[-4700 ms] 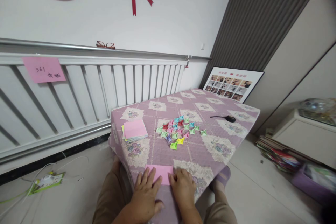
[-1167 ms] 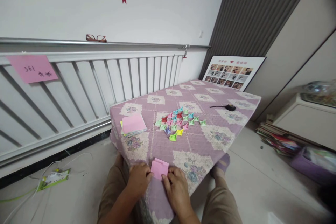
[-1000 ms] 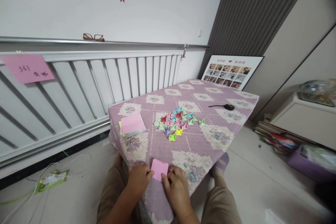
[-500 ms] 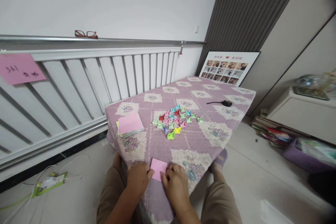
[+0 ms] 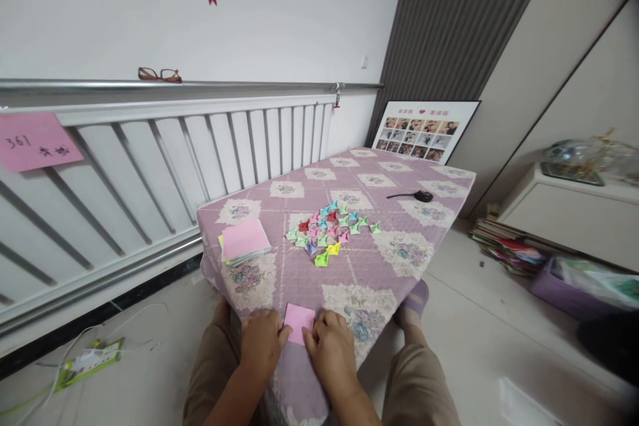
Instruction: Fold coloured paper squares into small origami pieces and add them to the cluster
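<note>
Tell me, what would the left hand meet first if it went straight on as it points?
Most likely the near pink paper; the left hand seems at its edge, though contact is unclear.

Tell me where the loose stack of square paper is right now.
In the head view, the paper stack lies on the table's left side, near the radiator, left of the small folded paper pieces.

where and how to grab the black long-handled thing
Pinch the black long-handled thing midway along its handle, probably best from the near side: the handle is thin and lies crosswise, pointing left from the wider head, with bare tablecloth before it.
</note>
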A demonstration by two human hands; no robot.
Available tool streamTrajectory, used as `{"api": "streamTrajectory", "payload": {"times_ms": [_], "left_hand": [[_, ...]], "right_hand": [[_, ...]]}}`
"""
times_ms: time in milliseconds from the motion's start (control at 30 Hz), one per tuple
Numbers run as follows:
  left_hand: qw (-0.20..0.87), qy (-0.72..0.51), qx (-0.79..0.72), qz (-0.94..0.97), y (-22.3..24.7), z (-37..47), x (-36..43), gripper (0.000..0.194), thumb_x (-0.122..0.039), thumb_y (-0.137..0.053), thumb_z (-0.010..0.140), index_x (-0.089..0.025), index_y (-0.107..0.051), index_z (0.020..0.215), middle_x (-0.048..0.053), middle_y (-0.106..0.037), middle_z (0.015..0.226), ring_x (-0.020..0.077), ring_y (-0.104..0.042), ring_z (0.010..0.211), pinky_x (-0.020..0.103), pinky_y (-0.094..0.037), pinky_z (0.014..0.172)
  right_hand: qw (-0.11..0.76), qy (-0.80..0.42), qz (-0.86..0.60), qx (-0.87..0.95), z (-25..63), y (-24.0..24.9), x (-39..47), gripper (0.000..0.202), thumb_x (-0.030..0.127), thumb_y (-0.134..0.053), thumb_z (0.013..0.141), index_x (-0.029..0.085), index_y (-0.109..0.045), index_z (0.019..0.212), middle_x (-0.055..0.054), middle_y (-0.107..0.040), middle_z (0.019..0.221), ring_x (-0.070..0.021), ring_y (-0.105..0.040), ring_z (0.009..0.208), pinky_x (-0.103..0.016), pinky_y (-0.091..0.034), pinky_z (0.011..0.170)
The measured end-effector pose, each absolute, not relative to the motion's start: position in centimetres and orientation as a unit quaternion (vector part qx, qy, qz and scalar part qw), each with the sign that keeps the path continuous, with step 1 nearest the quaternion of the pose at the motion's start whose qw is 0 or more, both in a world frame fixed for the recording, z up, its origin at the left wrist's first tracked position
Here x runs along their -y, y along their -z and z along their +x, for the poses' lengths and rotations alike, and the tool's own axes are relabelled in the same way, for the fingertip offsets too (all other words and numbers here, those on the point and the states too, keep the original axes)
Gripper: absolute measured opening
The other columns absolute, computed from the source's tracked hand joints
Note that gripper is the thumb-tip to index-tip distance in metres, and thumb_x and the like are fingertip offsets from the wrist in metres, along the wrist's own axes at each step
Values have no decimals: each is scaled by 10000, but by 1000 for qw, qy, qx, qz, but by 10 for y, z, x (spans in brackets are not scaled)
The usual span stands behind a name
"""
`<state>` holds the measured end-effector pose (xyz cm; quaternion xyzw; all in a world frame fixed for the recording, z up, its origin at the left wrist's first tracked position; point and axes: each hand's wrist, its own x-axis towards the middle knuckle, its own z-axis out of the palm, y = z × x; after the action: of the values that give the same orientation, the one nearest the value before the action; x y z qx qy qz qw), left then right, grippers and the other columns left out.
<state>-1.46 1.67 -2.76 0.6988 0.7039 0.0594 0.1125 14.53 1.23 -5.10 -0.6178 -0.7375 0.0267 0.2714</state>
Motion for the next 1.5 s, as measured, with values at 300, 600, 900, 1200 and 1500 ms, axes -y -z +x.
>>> {"api": "streamTrajectory", "payload": {"times_ms": [300, 600, 900, 1200, 1500], "left_hand": [[111, -141, -540, 822, 52, -17, -20, 372, -209, -458, 921, -376, -560, 1237, -31, -566, 1336, 220, -399, 1293, 440, -257, 1057], [113, -27, -587, 801, 50, -33, -33, 540, -270, -408, 884, -296, -382, 1423, 43, -334, 1522, 270, -245, 1403, 578, -186, 1102], [77, -172, -637, 748, 47, -2, -14, 358, -155, -444, 853, -247, -633, 1143, 77, -530, 1322, 251, -441, 1235, 416, -327, 1031], [30, -262, -660, 703, 80, -4, 4, 248, -205, -505, 841, -217, -629, 1055, 86, -539, 1202, 278, -467, 1159, 460, -344, 991], [56, -272, -676, 683, 79, -2, 5, 327, -191, -507, 812, -203, -619, 1119, 88, -542, 1270, 271, -432, 1215, 448, -274, 1049]], "right_hand": [[288, -31, -626, 724, 146, 54, -10, 117, 200, -678, 768, 229, -603, 853, -56, -613, 865, -250, -536, 861, -348, -383, 722], [300, -25, -613, 730, 147, 56, -8, 171, 179, -664, 773, 260, -646, 922, -57, -632, 934, -257, -549, 908, -355, -388, 752], [307, -38, -613, 727, 147, 56, -8, 194, 168, -660, 765, 259, -649, 935, -63, -639, 940, -266, -554, 917, -358, -398, 765], [246, -107, -638, 722, 150, 47, -22, 425, 196, -664, 713, 271, -619, 1130, -97, -608, 1142, -305, -520, 1048, -373, -414, 783], [197, -211, -641, 711, 159, 32, -49, 230, 220, -720, 579, 219, -648, 798, -71, -587, 965, -262, -505, 937, -299, -374, 700]]}}
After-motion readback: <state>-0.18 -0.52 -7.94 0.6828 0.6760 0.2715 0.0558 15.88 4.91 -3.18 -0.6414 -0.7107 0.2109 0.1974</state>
